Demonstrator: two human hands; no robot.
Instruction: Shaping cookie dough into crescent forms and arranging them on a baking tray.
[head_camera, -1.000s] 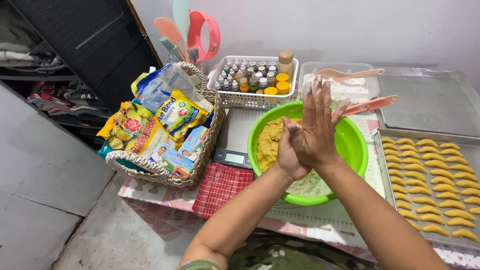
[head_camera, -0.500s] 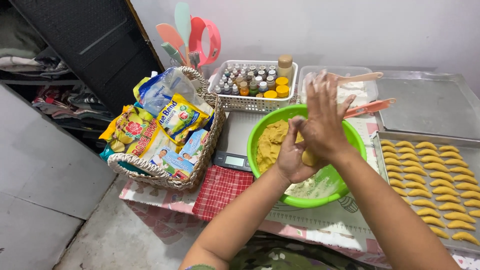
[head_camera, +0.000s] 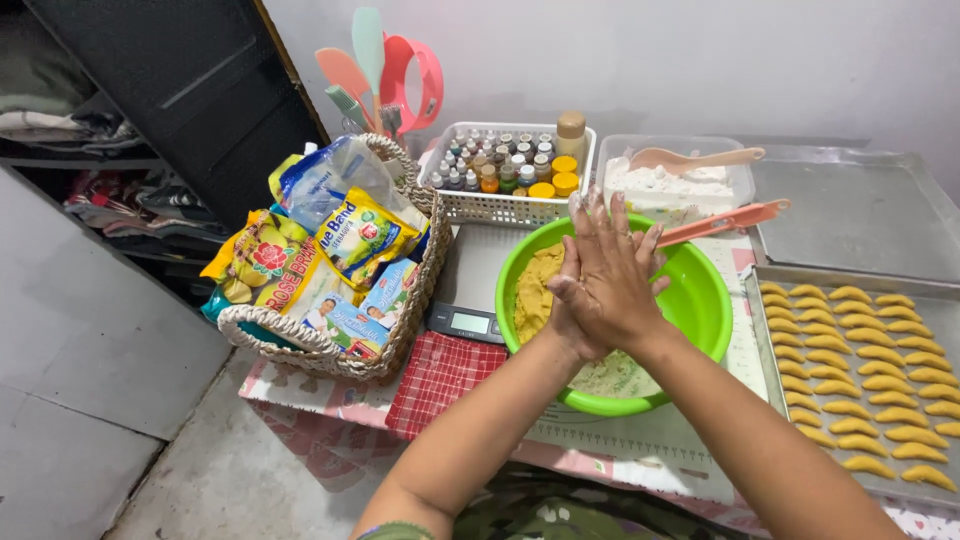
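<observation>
My right hand (head_camera: 612, 268) lies flat over my left hand (head_camera: 562, 310), palms pressed together above a bright green bowl (head_camera: 705, 300). A small piece of yellow dough is held between the palms and is hidden now. A mound of the same yellow dough (head_camera: 535, 295) sits in the left side of the bowl. To the right, a metal baking tray (head_camera: 758, 340) holds several rows of shaped yellow dough pieces (head_camera: 860, 360).
A wicker basket (head_camera: 400, 335) of food packets stands left of the bowl, with a digital scale (head_camera: 465, 322) and a red checked cloth (head_camera: 440, 375) between them. Behind are a white basket of small bottles (head_camera: 500, 205), a flour tub (head_camera: 680, 185), a pink spatula (head_camera: 725, 220) and an empty metal tray (head_camera: 860, 210).
My palms have slid against each other with the dough piece between them. The right hand has turned from upright to lying flatter across the left.
</observation>
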